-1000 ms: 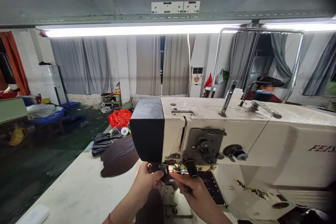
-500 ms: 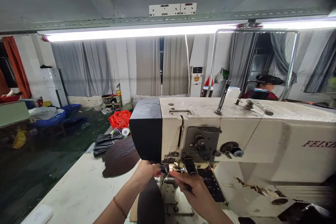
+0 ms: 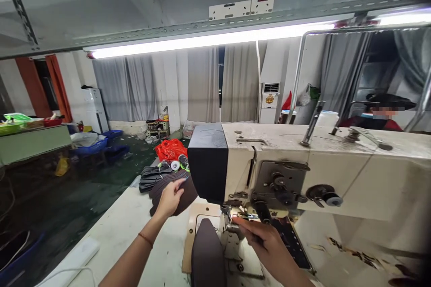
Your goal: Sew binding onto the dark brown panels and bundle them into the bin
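Observation:
A sewing machine [image 3: 283,161] with a raised post bed fills the right half. My left hand [image 3: 171,197] reaches over a stack of curved dark fabric pieces [image 3: 188,193], index finger stretched out, other fingers loosely bent. A small blue spot shows at its fingertip; I cannot make out what it is. My right hand [image 3: 267,242] is at the post bed below the needle area, its index finger pointing left and the others curled in. Whatever it may hold is hidden. Below the post, a dark curved piece [image 3: 208,251] lies in front of the machine base.
Beyond the stack lie bundled black pieces [image 3: 153,177], a white spool [image 3: 174,165] and a red plastic bag [image 3: 170,150]. A white box-shaped object [image 3: 76,264] with a cable is at the table's lower left. Another person [image 3: 377,114] sits behind the machine.
My left hand has left the needle area and moved left to the fabric stack. The right hand stays by the post bed. The view has turned left.

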The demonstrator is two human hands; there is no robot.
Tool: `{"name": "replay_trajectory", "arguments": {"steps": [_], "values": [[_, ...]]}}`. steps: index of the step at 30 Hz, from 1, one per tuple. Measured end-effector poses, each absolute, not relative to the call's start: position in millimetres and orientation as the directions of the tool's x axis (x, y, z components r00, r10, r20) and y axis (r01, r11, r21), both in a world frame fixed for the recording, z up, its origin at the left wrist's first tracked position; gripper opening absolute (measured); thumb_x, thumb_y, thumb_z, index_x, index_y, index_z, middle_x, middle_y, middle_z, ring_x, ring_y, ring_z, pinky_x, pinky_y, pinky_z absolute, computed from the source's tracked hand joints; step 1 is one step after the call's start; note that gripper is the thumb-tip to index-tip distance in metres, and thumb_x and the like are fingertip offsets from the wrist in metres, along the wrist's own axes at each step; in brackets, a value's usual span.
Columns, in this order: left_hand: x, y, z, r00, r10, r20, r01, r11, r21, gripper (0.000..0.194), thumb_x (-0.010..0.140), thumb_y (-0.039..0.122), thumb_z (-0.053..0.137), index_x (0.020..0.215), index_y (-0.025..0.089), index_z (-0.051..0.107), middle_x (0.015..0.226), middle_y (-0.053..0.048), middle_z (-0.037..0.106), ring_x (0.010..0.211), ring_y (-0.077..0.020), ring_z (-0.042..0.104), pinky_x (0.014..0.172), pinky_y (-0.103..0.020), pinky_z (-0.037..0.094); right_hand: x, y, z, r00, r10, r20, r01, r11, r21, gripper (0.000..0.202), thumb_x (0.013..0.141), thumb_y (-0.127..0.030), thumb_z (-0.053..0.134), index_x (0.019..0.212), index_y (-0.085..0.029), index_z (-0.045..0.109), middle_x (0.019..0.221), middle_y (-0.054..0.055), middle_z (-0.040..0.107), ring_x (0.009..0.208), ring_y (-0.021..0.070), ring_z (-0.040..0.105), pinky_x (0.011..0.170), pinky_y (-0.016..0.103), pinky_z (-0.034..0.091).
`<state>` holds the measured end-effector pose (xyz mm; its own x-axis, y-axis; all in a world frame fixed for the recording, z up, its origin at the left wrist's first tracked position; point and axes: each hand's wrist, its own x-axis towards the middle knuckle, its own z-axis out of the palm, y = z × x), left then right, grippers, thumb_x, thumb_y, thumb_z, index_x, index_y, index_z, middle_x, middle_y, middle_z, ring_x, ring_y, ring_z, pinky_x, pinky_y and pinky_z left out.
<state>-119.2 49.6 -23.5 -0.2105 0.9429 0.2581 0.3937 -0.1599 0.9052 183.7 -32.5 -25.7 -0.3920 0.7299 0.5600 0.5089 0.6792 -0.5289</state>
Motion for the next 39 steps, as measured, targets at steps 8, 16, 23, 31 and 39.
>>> {"name": "replay_trajectory", "arguments": {"steps": [8,16,23,31,39], "values": [[-154,45,-71,-0.178,0.950,0.255,0.857,0.022,0.516,0.036,0.080,0.011,0.046,0.111,0.017,0.063,0.104,-0.012,0.061,0.105,-0.0274,0.051,0.092,-0.039,0.037,185,-28,-31,-0.372,0.738,0.564,0.518,0.669,-0.533,0.029,0.090,-0.026,0.051,0.117,-0.030,0.063,0.103,0.002,0.074,0.092,0.0152,0.070,0.080,0.021,0.054],[-77,-17,-51,0.061,0.982,0.176,0.845,-0.145,0.515,0.047,0.076,0.050,0.057,0.109,0.018,0.060,0.105,-0.010,0.059,0.101,-0.0277,0.054,0.087,-0.035,0.041,179,-33,-25,-0.338,0.753,0.565,0.511,0.650,-0.562,0.028,0.090,-0.026,0.050,0.113,-0.026,0.066,0.097,0.004,0.075,0.086,0.0180,0.071,0.078,0.027,0.057],[-42,-55,-52,0.004,0.981,0.195,0.824,-0.114,0.554,0.067,0.064,0.032,0.067,0.125,0.010,0.052,0.112,-0.016,0.057,0.108,-0.0348,0.047,0.093,-0.045,0.037,178,-40,-22,-0.328,0.792,0.515,0.540,0.604,-0.586,0.032,0.092,-0.025,0.046,0.120,-0.026,0.063,0.090,0.005,0.074,0.079,0.0162,0.069,0.072,0.026,0.056],[-41,-60,-19,0.091,0.983,-0.161,-0.198,0.177,0.964,0.048,0.060,0.049,0.075,0.091,0.014,0.066,0.084,-0.007,0.069,0.073,-0.0207,0.064,0.069,-0.032,0.051,176,-39,-32,-0.248,0.741,0.624,0.512,0.647,-0.565,0.029,0.091,-0.028,0.049,0.114,-0.025,0.067,0.090,0.007,0.075,0.082,0.0185,0.070,0.074,0.028,0.057],[-23,-51,-8,0.132,0.970,-0.204,-0.250,0.232,0.940,0.046,0.048,0.045,0.082,0.080,0.013,0.070,0.076,-0.007,0.072,0.066,-0.0186,0.064,0.064,-0.029,0.049,177,-33,-38,-0.231,0.720,0.655,0.473,0.671,-0.571,0.026,0.090,-0.028,0.053,0.111,-0.027,0.068,0.090,0.004,0.075,0.079,0.0167,0.071,0.073,0.024,0.057]]}}
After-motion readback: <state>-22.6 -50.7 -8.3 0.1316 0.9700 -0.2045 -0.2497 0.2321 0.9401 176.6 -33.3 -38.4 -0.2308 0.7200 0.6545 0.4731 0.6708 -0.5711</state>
